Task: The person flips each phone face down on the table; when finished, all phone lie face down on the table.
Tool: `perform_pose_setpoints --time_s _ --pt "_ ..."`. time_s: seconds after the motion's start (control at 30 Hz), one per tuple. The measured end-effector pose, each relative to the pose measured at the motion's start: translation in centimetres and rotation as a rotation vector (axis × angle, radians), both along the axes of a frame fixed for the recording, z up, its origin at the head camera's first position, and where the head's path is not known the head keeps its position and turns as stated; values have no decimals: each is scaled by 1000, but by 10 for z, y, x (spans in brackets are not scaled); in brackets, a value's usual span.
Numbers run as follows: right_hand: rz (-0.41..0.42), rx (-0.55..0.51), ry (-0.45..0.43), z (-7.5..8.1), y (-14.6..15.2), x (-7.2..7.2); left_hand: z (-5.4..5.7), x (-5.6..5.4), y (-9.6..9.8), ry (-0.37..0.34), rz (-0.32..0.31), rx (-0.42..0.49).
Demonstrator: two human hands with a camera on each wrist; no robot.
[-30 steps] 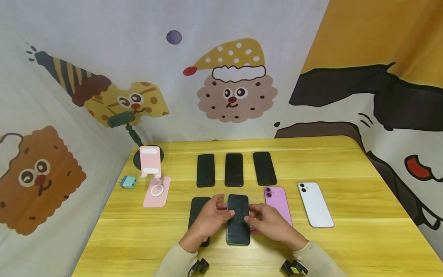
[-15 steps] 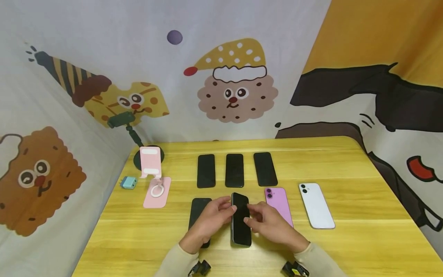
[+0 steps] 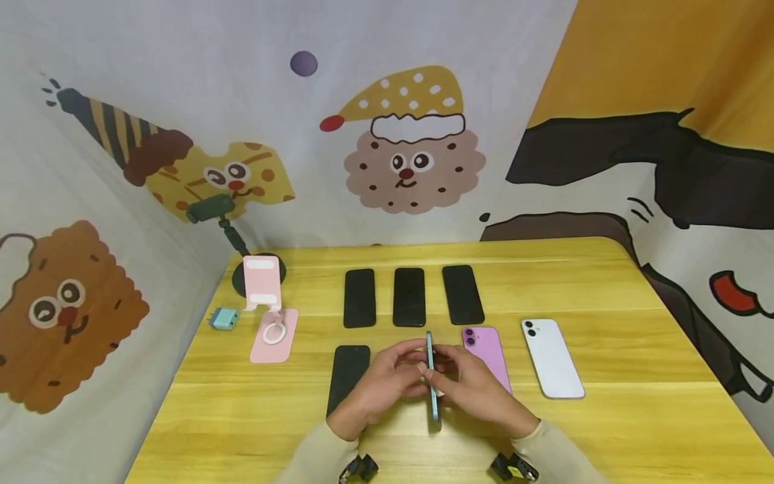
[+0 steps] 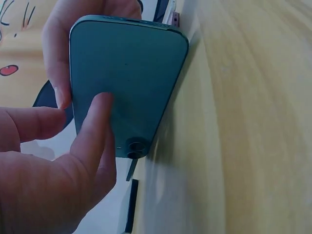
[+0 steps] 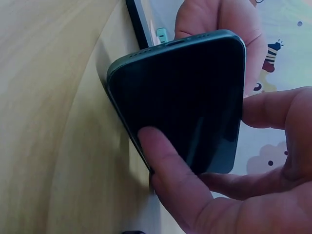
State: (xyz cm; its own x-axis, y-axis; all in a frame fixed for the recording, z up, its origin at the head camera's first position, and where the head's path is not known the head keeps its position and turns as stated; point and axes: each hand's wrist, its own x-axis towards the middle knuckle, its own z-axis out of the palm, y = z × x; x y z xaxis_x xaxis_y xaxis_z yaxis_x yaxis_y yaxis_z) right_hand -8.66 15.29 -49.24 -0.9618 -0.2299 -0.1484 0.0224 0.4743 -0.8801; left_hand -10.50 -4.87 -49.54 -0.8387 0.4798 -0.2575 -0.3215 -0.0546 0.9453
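Observation:
A smartphone (image 3: 434,407) stands on its long edge between the two hands. Its teal back (image 4: 129,63), with two camera lenses, faces the left hand (image 3: 383,383). One straight finger of that hand touches the back, while its thumb tip lies just beside the upper edge. On the other side, the right hand (image 3: 478,386) grips the phone, thumb on the upper edge and a finger across the dark screen (image 5: 180,97). Whether the lower edge touches the table is unclear. A dark phone (image 3: 349,373) lies partly under the left wrist; a pink phone (image 3: 490,353) is beyond the right hand.
Three dark phones, left (image 3: 359,298), middle (image 3: 409,297) and right (image 3: 463,294), form a back row. A white phone (image 3: 553,359) lies at right. At left stand a pink phone stand (image 3: 263,279), a dark green holder (image 3: 210,208) and a light-blue charger (image 3: 226,318).
The phone has turned from lying screen-up to standing on its long edge, its back toward the left hand. The left hand has shifted slightly right; the right hand has barely moved.

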Motion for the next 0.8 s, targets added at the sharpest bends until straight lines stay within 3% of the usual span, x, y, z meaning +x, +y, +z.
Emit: perform_pose_setpoints --time_s 0.27,0.47,0.8 --pt "44 -170 -87 -1 9 3 -6 2 8 -31 -31 -23" --pt "45 -173 -62 -3 14 5 -7 3 9 -42 -51 -41" --pt "21 -240 -136 -8 20 3 -8 5 4 -11 -50 -91"
